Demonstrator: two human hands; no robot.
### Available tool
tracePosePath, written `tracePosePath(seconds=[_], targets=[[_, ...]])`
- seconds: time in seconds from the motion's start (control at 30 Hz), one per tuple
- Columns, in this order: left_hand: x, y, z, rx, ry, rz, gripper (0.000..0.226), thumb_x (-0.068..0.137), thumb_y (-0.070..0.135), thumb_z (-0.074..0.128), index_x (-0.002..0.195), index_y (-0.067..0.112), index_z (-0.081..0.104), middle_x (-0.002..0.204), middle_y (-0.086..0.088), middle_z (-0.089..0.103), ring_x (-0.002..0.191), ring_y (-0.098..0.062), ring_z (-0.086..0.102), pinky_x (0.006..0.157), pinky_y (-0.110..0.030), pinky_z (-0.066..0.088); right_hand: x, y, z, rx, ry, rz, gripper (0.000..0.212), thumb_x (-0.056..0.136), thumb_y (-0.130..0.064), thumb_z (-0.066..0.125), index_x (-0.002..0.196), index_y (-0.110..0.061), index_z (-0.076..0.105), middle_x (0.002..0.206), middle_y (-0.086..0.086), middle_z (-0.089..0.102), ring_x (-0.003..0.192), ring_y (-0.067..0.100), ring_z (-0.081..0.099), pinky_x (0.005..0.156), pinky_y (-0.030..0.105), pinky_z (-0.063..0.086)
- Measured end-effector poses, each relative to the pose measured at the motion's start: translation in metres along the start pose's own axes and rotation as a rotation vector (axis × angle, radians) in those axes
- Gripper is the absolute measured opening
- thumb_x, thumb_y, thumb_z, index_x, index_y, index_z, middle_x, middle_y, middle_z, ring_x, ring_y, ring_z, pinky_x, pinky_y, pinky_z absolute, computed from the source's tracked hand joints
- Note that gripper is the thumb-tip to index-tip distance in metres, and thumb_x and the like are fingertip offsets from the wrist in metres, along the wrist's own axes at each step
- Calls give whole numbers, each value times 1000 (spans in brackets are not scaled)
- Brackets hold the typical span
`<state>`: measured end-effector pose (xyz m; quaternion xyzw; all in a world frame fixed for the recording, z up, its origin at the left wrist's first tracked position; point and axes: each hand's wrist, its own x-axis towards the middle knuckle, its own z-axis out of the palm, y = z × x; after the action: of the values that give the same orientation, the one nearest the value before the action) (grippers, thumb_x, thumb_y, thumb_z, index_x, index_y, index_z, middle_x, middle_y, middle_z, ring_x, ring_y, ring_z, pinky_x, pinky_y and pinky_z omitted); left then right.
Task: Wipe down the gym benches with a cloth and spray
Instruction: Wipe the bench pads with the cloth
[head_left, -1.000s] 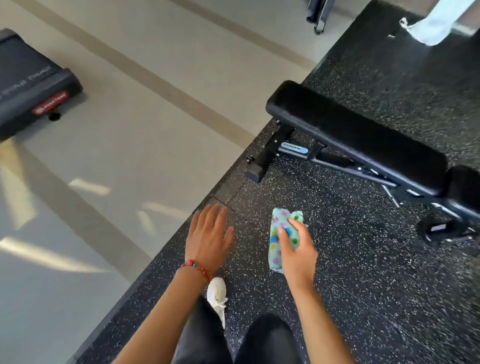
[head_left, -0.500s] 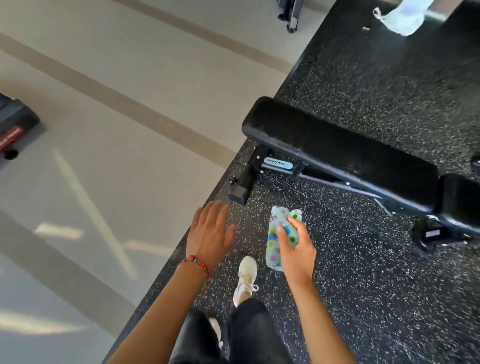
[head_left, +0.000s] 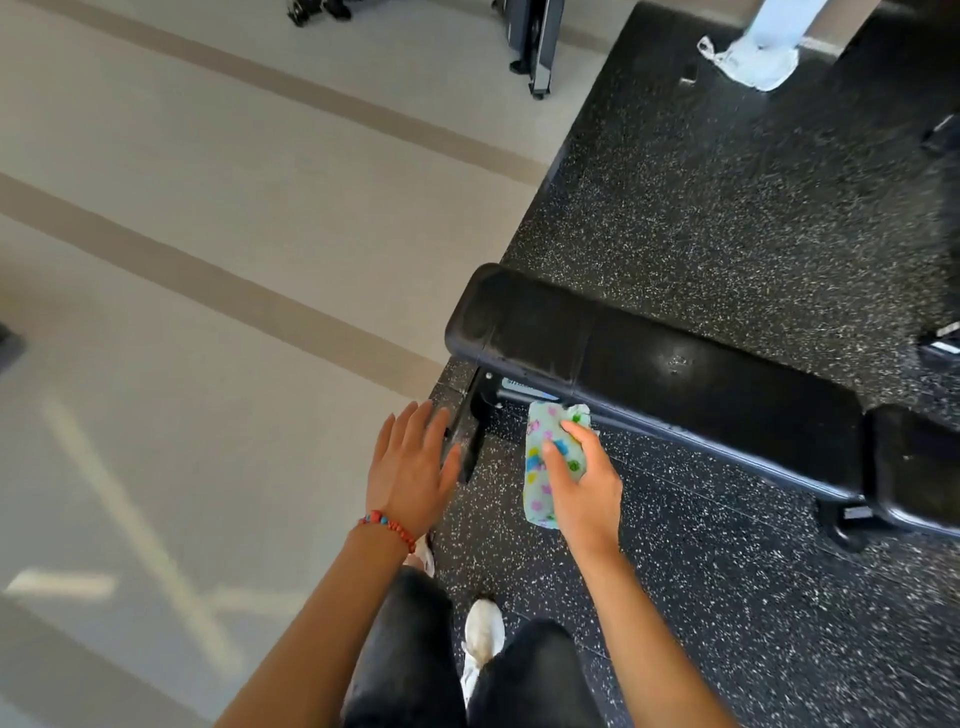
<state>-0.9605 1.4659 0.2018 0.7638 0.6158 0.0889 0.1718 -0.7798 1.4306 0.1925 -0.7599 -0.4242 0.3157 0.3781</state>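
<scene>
A black padded gym bench (head_left: 649, 374) stands across the speckled rubber mat, its long pad running from centre to lower right. My right hand (head_left: 584, 483) grips a folded pale-green cloth (head_left: 543, 457) with coloured prints, held in the air just in front of the bench's near edge. My left hand (head_left: 410, 467) hovers empty with its fingers spread, beside the bench's front foot (head_left: 467, 436). No spray bottle is in view.
The black rubber mat (head_left: 727, 208) meets a pale tiled floor (head_left: 208, 260) on the left. A machine base (head_left: 535, 47) stands at the top. Another person's leg and shoe (head_left: 758, 57) are at the top right. My white shoes (head_left: 480, 639) are below.
I have walked closer to the bench, which now looms larger and nearer. Both hands have kept their pose, with the cloth now reaching the bench's near edge.
</scene>
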Motion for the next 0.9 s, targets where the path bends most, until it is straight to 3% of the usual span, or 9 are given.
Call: tracePosePath(seconds=[0.27, 0.47, 0.6, 0.77, 0.9], targets=[[124, -44, -2, -16, -97, 117, 53, 90, 37, 32, 117, 1, 60, 119, -23, 61, 111, -43, 56, 95, -58, 38, 97, -21, 59, 18, 105, 137, 29, 85, -35, 60, 113, -28, 57, 107, -2, 66, 89, 9, 62, 82, 38, 54], [211, -79, 8, 8, -123, 195, 50, 90, 32, 34, 117, -1, 60, 116, -25, 62, 107, -44, 58, 93, -59, 40, 160, -25, 110, 29, 97, 216, 30, 87, -35, 59, 116, -27, 56, 114, 0, 64, 100, 17, 61, 88, 44, 52], [252, -90, 35, -9, -139, 193, 50, 90, 29, 33, 115, -4, 61, 115, -27, 62, 106, -46, 58, 90, -61, 41, 199, -6, 136, -53, 106, 218, 29, 87, -33, 58, 116, -28, 56, 107, -6, 65, 92, 12, 62, 77, 27, 50], [291, -105, 100, -2, -119, 176, 37, 86, 15, 60, 117, -5, 60, 119, -29, 59, 110, -48, 55, 92, -60, 39, 247, 39, 166, -132, 79, 193, 31, 88, -29, 59, 118, -22, 56, 110, 4, 66, 94, 18, 62, 80, 34, 52], [318, -114, 152, -22, -163, 159, 44, 91, 25, 44, 120, -6, 57, 124, -28, 56, 116, -47, 51, 95, -60, 39, 284, 81, 190, -183, 50, 164, 33, 87, -24, 60, 118, -17, 57, 109, 7, 64, 86, 8, 54, 72, 12, 38]])
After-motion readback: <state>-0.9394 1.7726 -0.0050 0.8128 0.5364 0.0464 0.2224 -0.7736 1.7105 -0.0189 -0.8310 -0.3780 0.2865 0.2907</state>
